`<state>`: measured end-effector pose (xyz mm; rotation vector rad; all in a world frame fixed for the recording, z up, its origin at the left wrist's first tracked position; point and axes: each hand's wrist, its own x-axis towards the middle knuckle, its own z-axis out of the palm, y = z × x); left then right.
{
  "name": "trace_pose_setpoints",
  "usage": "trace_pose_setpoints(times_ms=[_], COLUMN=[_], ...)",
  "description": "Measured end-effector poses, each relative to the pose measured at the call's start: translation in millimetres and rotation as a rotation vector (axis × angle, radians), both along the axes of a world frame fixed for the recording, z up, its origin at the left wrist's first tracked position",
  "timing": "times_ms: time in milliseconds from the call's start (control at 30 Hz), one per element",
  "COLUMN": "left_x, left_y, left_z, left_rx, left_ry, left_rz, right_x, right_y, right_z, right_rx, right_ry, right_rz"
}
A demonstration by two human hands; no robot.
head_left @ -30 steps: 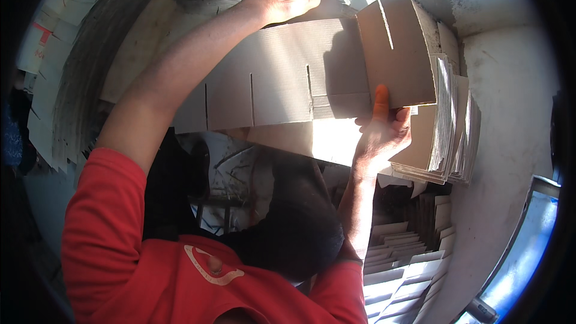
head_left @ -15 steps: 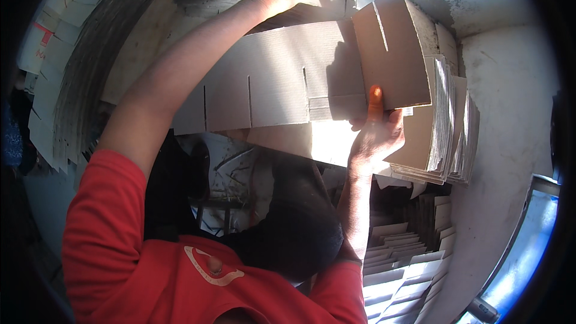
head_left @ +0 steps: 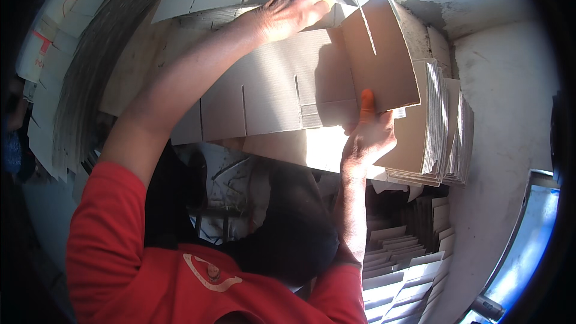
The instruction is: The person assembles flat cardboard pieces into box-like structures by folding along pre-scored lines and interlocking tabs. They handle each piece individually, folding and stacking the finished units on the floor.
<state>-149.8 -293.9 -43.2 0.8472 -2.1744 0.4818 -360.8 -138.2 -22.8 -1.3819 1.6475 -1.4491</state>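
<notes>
A flat slotted cardboard sheet [head_left: 270,90] lies in front of me over a pile of similar sheets. My left hand [head_left: 294,9] reaches to its far edge, and the fingers curl over that edge. My right hand [head_left: 369,135] grips the near edge at the right end, thumb up against the end flap [head_left: 381,60], which stands tilted up from the rest of the sheet. Sunlight falls on the pale sheet just below my right hand.
A thick stack of flat cardboard sheets [head_left: 441,126] sits at the right against a white wall [head_left: 510,114]. More stacked sheets [head_left: 402,264] stand at lower right. A long fanned row of sheets [head_left: 78,84] runs along the left.
The end flap has swung slightly up and left. My right hand shifted a little left along the near edge. My left hand stays on the far edge.
</notes>
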Motion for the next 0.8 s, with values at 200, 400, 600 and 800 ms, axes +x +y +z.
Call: trace_pose_setpoints(times_ms=[200,400,600,800], left_x=[0.5,11.4,19.9,22.4], left_y=[12.0,23.9,33.5,52.6], left_z=[11.0,33.6,42.4,59.0], left_rx=[-0.094,-0.149,-0.190,-0.089], left_ry=[0.045,0.015,0.029,-0.018], left_rz=[-0.002,-0.031,-0.020,0.020], right_x=[2.2,4.6,-10.4,10.2], right_y=[0.2,6.9,0.8,11.4], right_z=[0.1,11.1,1.0,23.4], right_rx=[0.031,0.010,0.033,-0.081], right_ry=[-0.082,-0.076,-0.077,0.071], right_rz=[0.041,0.101,0.135,0.107])
